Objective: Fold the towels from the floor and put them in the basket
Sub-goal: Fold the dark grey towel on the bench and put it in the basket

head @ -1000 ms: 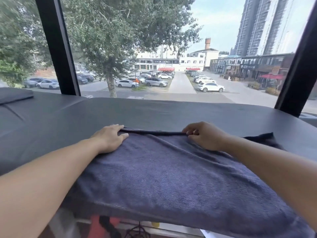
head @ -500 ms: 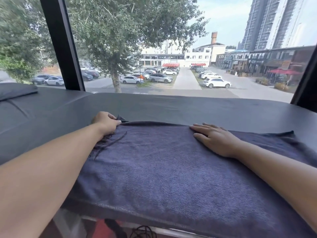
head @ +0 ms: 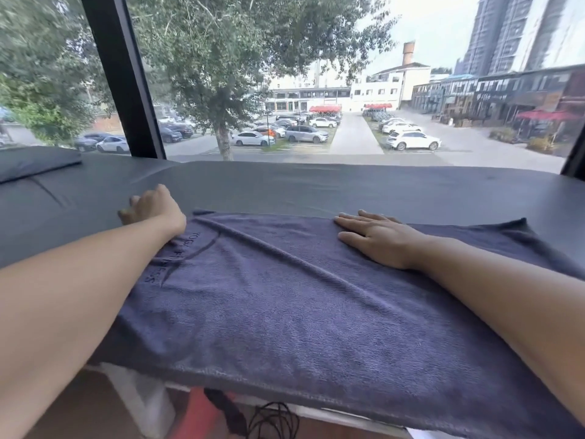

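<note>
Head view: the right hand [head: 376,239] lies flat, fingers straight, pressing the far edge of the blue towel [head: 300,312]. The left hand [head: 152,205], fingers curled, sits at the towel's far-left corner; whether it pinches cloth I cannot tell. Spread on the padded grey worktop [head: 316,185], the towel's long axis runs left to right beneath both forearms.

Bare padded table [head: 348,188] beyond towel [head: 285,305] gives you room; pillow [head: 34,161] far left, window post [head: 126,90] behind block you.
</note>
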A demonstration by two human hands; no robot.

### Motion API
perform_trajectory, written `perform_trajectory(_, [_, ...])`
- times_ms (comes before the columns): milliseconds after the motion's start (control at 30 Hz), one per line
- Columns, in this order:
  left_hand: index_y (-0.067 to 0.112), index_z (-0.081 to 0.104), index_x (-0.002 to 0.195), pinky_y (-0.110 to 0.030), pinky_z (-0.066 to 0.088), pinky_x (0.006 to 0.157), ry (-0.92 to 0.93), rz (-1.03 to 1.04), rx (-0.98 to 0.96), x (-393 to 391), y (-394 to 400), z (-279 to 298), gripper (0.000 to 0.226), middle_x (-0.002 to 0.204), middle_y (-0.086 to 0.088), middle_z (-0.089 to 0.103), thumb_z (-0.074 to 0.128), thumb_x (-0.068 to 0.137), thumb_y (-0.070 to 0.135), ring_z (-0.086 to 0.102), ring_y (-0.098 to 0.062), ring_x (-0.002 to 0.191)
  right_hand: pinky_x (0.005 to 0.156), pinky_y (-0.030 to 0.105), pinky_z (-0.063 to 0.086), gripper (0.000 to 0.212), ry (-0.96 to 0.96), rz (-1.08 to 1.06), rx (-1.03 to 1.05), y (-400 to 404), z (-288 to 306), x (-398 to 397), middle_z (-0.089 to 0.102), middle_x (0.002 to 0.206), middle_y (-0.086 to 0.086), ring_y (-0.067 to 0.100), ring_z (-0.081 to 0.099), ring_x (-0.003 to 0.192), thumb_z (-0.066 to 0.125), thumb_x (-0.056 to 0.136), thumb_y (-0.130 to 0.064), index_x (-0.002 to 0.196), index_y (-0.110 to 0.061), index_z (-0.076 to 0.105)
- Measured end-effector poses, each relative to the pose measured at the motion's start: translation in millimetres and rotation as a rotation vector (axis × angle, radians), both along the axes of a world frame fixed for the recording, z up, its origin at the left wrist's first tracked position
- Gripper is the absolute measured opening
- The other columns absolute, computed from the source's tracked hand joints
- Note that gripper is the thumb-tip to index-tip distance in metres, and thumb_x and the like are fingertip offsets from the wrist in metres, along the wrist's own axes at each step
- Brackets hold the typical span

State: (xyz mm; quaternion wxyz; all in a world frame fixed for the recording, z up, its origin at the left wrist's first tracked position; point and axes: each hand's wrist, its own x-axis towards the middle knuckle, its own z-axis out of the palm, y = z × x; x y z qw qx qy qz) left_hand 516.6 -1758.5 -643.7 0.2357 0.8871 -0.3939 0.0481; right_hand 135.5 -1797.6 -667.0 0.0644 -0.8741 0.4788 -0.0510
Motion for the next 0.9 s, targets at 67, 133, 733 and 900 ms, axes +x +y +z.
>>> perform_trajectory(67, [0.015,0.05,0.139,-0.048,0.035,0.105,-0.142,-0.089,-0.115,-19,18,3,0.05,0.14,-0.013,0.054,0.066,0.093,0.028,0.042,-0.035,0.134,0.125,0.037,0.001,0.058,-0.004,0.004,0.007,2,0,-2,0.012,0.162,-0.028,0.007,0.005,0.153,0.021,0.101,-0.062,0.157,-0.045,0.016])
perform_trajectory(133, [0.014,0.052,0.139,-0.048,0.034,0.107,-0.282,-0.283,-0.271,-35,27,1,0.043,0.14,-0.012,0.056,0.058,0.097,0.021,0.044,-0.035,0.132,0.125,0.038,0.0,0.059,-0.014,-0.002,0.014,5,0,-2,0.011,0.163,-0.026,0.008,0.003,0.154,0.021,0.101,-0.064,0.157,-0.045,0.016])
perform_trajectory(733, [0.036,0.018,0.158,-0.037,0.005,0.125,-0.143,-0.742,0.419,-35,54,-21,0.094,0.167,0.013,0.012,0.016,0.081,0.088,0.007,-0.009,0.155,0.124,0.038,0.01,0.065,0.043,-0.679,0.016,30,15,-217,0.022,0.166,0.001,0.023,0.017,0.153,0.026,0.102,-0.059,0.157,-0.024,0.028])
perform_trajectory(900, [0.034,0.032,0.155,-0.029,0.015,0.123,-0.59,-0.954,0.22,-110,77,11,0.058,0.161,0.009,0.035,0.023,0.098,0.04,0.028,-0.009,0.149,0.101,0.033,0.041,0.036,-0.122,-0.767,-0.079,33,23,-214,0.063,0.134,0.008,0.03,0.054,0.125,0.056,0.096,-0.048,0.117,-0.022,0.068])
